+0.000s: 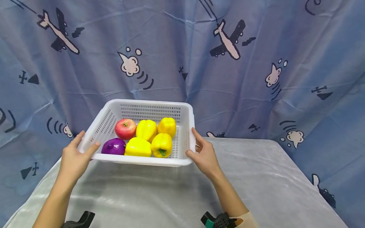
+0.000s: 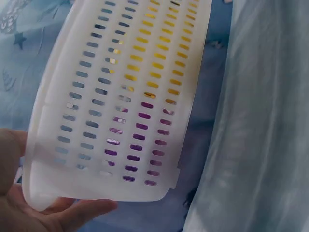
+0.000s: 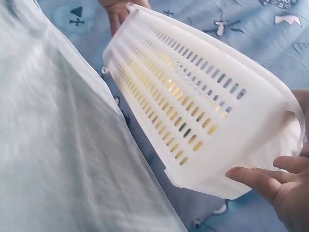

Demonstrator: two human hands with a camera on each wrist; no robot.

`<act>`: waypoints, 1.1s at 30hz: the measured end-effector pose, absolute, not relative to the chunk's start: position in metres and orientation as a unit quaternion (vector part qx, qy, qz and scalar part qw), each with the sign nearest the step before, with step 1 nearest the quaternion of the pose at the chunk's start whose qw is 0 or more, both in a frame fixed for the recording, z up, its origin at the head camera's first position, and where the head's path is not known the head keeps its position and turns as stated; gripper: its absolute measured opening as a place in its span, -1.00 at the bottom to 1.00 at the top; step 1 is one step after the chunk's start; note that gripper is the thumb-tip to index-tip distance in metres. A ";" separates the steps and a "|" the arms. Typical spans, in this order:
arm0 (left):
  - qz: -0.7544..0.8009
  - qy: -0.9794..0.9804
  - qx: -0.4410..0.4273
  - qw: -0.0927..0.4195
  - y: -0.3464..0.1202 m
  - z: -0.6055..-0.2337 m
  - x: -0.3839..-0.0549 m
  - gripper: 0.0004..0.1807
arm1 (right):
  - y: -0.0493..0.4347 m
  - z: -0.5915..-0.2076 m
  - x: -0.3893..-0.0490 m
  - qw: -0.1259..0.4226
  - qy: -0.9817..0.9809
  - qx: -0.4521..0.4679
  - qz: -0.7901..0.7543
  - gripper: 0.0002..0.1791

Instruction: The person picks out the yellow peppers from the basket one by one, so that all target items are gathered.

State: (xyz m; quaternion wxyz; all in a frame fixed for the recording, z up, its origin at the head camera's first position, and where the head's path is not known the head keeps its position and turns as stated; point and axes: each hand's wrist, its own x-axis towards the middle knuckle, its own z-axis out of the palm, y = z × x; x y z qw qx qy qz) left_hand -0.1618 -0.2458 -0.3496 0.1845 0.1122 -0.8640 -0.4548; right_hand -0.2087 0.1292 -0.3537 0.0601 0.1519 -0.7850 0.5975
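A white slotted plastic basket is held up above the table, tipped so its inside shows in the head view. Inside lie a red apple, a purple onion and several yellow bell peppers. My left hand grips the basket's left end, thumb over the rim. At the right end, my right hand holds the rim with the thumb at the near corner. Through the slots of the basket wall, purple and yellow patches show. Fingers of the right hand support the wall from outside.
Below the basket spreads a table with a pale grey-white cover. Behind it hangs a blue curtain printed with airplanes and clouds, close to the table's back edge. Black devices are worn at the wrists.
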 end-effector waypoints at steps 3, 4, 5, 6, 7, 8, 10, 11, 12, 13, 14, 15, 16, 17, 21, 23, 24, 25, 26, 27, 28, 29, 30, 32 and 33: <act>-0.469 -0.862 0.094 0.167 -0.237 -0.356 -0.167 -0.07 | 0.143 -0.357 -0.211 0.059 -0.793 0.152 0.587 -0.07; -0.474 -0.860 0.091 0.164 -0.233 -0.358 -0.168 -0.05 | 0.147 -0.358 -0.212 0.059 -0.795 0.153 0.584 -0.08; -0.480 -0.857 0.090 0.163 -0.229 -0.360 -0.170 -0.03 | 0.152 -0.359 -0.212 0.060 -0.798 0.152 0.580 -0.08; -0.485 -0.855 0.088 0.162 -0.225 -0.362 -0.171 -0.03 | 0.157 -0.360 -0.212 0.059 -0.800 0.153 0.578 -0.08; -0.491 -0.852 0.087 0.161 -0.221 -0.364 -0.172 -0.03 | 0.162 -0.361 -0.212 0.060 -0.801 0.153 0.576 -0.09; -0.497 -0.848 0.086 0.162 -0.217 -0.366 -0.172 -0.03 | 0.167 -0.362 -0.213 0.060 -0.802 0.154 0.573 -0.09; -0.512 -0.839 0.082 0.164 -0.208 -0.369 -0.172 -0.03 | 0.178 -0.363 -0.214 0.060 -0.804 0.159 0.570 -0.09; -0.520 -0.834 0.078 0.167 -0.204 -0.370 -0.173 -0.04 | 0.183 -0.363 -0.215 0.059 -0.804 0.161 0.569 -0.09; -0.527 -0.829 0.072 0.170 -0.200 -0.372 -0.173 -0.05 | 0.188 -0.363 -0.216 0.058 -0.806 0.162 0.566 -0.08; -0.534 -0.825 0.064 0.171 -0.196 -0.373 -0.173 -0.06 | 0.194 -0.364 -0.217 0.056 -0.809 0.160 0.563 -0.08; -0.543 -0.820 0.056 0.170 -0.192 -0.374 -0.173 -0.06 | 0.199 -0.364 -0.217 0.054 -0.811 0.160 0.560 -0.08; -0.553 -0.815 0.046 0.168 -0.187 -0.375 -0.174 -0.06 | 0.205 -0.364 -0.218 0.051 -0.811 0.159 0.561 -0.08; -0.564 -0.809 0.036 0.165 -0.183 -0.377 -0.175 -0.05 | 0.211 -0.364 -0.219 0.049 -0.812 0.157 0.559 -0.08; -0.574 -0.803 0.027 0.160 -0.179 -0.378 -0.175 -0.04 | 0.217 -0.365 -0.219 0.048 -0.814 0.154 0.558 -0.08; -0.606 -0.783 0.000 0.143 -0.165 -0.385 -0.179 0.01 | 0.236 -0.371 -0.219 0.041 -0.812 0.144 0.564 -0.08; -0.613 -0.778 -0.010 0.138 -0.160 -0.389 -0.180 0.02 | 0.242 -0.377 -0.218 0.040 -0.812 0.138 0.566 -0.08; -0.614 -0.777 -0.012 0.136 -0.158 -0.390 -0.181 0.01 | 0.245 -0.379 -0.218 0.039 -0.811 0.135 0.567 -0.08; -0.615 -0.777 -0.015 0.134 -0.157 -0.392 -0.181 0.01 | 0.247 -0.382 -0.218 0.038 -0.812 0.132 0.568 -0.08; -0.617 -0.776 -0.016 0.132 -0.156 -0.393 -0.181 0.00 | 0.248 -0.385 -0.219 0.036 -0.811 0.131 0.569 -0.08; -0.617 -0.775 -0.017 0.132 -0.156 -0.395 -0.182 0.00 | 0.249 -0.388 -0.220 0.035 -0.810 0.130 0.570 -0.08; -0.618 -0.775 -0.016 0.130 -0.155 -0.396 -0.182 -0.01 | 0.249 -0.390 -0.222 0.034 -0.807 0.131 0.574 -0.08; -0.618 -0.775 -0.016 0.130 -0.156 -0.397 -0.182 -0.01 | 0.248 -0.392 -0.224 0.033 -0.805 0.131 0.578 -0.08; -0.618 -0.775 -0.014 0.130 -0.156 -0.399 -0.182 0.00 | 0.248 -0.395 -0.226 0.031 -0.801 0.132 0.583 -0.08; -0.620 -0.774 -0.016 0.129 -0.155 -0.405 -0.183 -0.01 | 0.249 -0.398 -0.229 0.028 -0.797 0.131 0.589 -0.08; -0.622 -0.772 -0.017 0.128 -0.153 -0.407 -0.184 -0.01 | 0.250 -0.399 -0.230 0.028 -0.795 0.130 0.592 -0.08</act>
